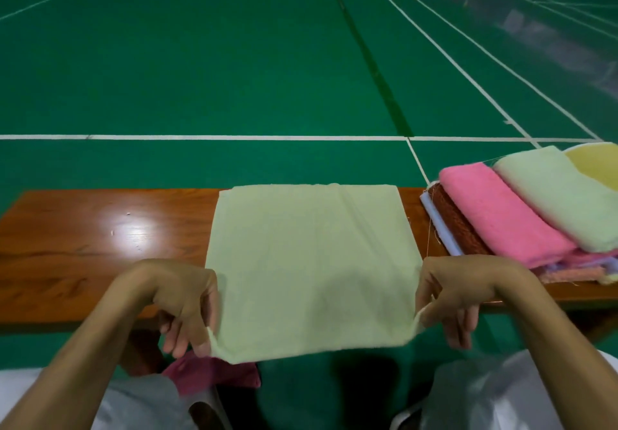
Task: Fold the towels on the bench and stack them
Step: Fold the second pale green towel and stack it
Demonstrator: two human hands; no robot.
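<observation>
while both hands (left point(187, 306), right point(451, 299)) pinch its near corners, the pale towel point(311, 262) drapes the bench point(100, 235).

Glossy reddish-brown bench point(83, 246), running left to right. Carries at the middle a pale yellow-green towel point(307, 262), spread flat from the far edge and reaching out past the near edge. Holds at the right end, apart from that towel, a slanted pile of folded towels point(521, 222): pink towel point(495, 209) and light green towel point(561, 195) on top, rust-brown towel point(458, 225) and white towel point(438, 225) beneath.
</observation>
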